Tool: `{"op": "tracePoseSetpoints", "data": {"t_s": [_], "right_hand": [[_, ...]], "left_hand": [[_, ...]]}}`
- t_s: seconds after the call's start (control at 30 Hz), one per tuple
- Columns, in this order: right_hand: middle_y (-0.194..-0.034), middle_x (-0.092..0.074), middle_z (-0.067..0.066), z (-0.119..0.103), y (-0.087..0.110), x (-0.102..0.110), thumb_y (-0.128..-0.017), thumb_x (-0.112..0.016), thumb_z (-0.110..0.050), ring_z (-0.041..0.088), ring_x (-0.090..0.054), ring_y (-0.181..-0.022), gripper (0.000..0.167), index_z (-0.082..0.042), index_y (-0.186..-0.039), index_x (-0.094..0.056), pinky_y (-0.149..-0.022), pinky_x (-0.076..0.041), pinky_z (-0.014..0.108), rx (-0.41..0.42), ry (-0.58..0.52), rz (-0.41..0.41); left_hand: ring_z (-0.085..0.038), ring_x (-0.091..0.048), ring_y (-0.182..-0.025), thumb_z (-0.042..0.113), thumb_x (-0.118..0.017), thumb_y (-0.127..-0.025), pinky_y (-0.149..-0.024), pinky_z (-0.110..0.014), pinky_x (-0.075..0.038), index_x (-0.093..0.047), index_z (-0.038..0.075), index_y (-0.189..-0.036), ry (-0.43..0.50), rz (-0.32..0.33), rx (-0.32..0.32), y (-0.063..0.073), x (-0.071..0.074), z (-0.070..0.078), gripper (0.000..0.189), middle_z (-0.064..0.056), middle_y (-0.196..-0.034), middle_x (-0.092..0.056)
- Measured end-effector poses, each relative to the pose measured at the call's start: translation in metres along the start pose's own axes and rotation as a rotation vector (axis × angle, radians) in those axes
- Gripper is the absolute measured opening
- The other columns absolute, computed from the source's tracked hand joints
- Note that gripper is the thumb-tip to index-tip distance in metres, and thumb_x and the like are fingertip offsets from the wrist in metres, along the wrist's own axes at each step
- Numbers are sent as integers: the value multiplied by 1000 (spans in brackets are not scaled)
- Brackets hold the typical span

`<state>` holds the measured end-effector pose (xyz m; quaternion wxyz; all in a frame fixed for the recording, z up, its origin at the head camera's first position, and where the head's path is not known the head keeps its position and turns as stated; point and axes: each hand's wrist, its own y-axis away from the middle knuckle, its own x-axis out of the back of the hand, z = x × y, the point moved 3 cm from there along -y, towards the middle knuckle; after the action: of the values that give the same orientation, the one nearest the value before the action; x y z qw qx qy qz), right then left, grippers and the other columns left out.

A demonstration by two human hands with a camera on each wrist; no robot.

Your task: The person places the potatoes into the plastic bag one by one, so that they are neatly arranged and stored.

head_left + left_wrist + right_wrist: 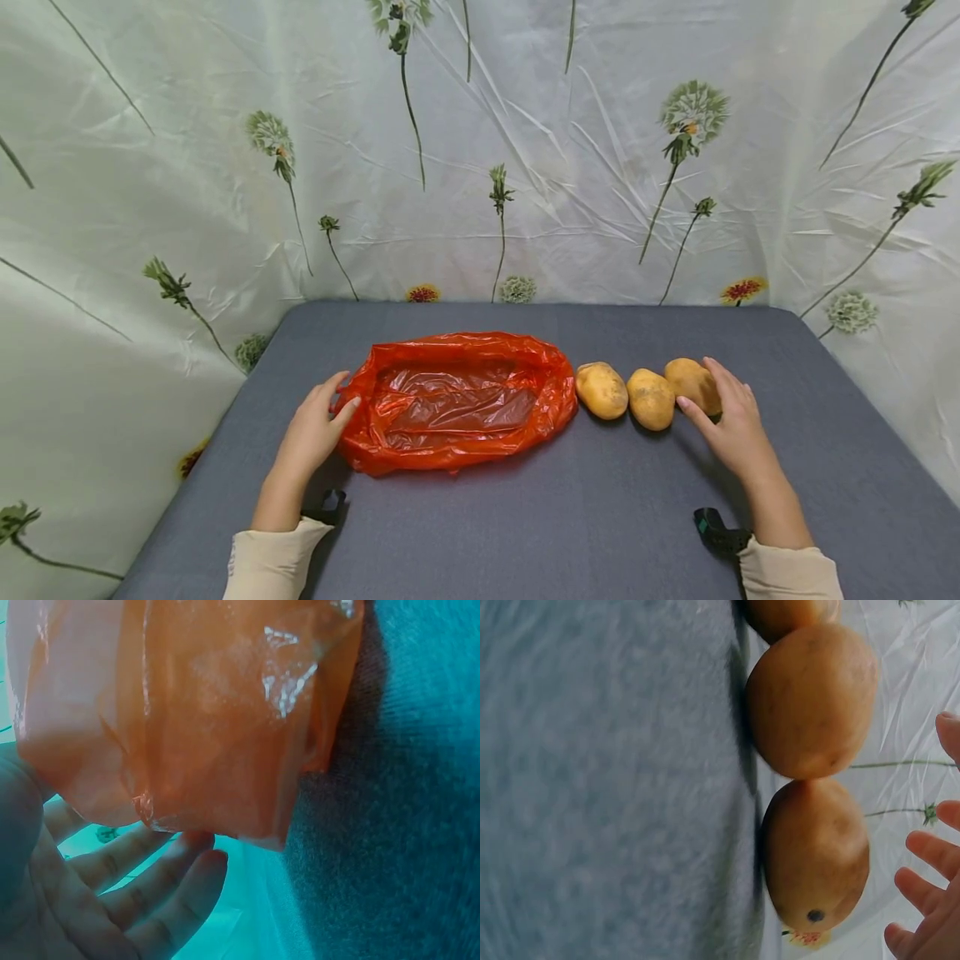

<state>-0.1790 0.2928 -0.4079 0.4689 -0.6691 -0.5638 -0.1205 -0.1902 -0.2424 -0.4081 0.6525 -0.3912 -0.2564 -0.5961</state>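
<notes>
Red plastic bag (442, 460), glossy, crumpled, mouth wide, lies on the grey surface (525, 529), left hand (311, 429) at its left end, fingers apart; beside it sit three yellow-brown potatoes (651, 400), right hand (737, 427) at the farthest, fingers spread; flowered cloth (450, 225) behind.

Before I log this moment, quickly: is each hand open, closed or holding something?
Left hand: open, beside the red bag.
Right hand: open beside the rightmost potato.

The head view looks forward and down across the desk (525, 533) to its far edge; close, sideways-turned wrist views share with it the red bag (457, 408) (left) and potatoes (651, 400) (right).
</notes>
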Motion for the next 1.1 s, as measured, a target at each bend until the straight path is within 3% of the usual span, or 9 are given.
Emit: {"op": "tracePoseSetpoints", "data": {"t_s": [0.2,0.33,0.7,0.93,1.1], "right_hand": [[-129,-34,33,9,4,0,-85,-63,-18,49,-27,-119,63,5,-134,-31,-99,-6,58,-38,-15,4],[-130,-33,33,15,6,-1,-85,-62,-17,50,-27,-119,62,5,-134,-31,-96,-14,59,-83,-29,3],[-126,-36,33,29,15,-6,-86,-61,-16,50,-31,-114,59,8,-132,-33,-89,-23,60,-150,-35,32],[-124,-36,33,36,16,-9,-82,-63,-3,49,-33,-112,55,8,-129,-36,-91,-22,58,-123,-27,73],[-122,-36,33,36,17,-10,-82,-62,0,46,-37,-106,55,9,-129,-35,-84,-28,55,-150,-17,77]], "left_hand": [[-38,-52,-96,21,-55,-90,-78,-53,-41,-40,4,-132,70,-54,12,-1,-3,-1,48,-26,-120,-46],[-39,-52,-97,18,-55,-90,-79,-53,-41,-39,4,-132,92,-69,20,-2,-3,-2,47,-26,-122,-45],[-38,-55,-93,11,-54,-90,-76,-51,-43,-41,5,-132,121,-69,16,-2,-4,-1,44,-26,-122,-45],[-38,-55,-94,10,-53,-90,-75,-50,-44,-40,6,-132,128,-78,26,-2,-5,-2,45,-24,-123,-45],[-38,-55,-94,10,-54,-90,-74,-50,-44,-41,6,-132,127,-74,19,-1,-4,-2,44,-24,-122,-46]]}}
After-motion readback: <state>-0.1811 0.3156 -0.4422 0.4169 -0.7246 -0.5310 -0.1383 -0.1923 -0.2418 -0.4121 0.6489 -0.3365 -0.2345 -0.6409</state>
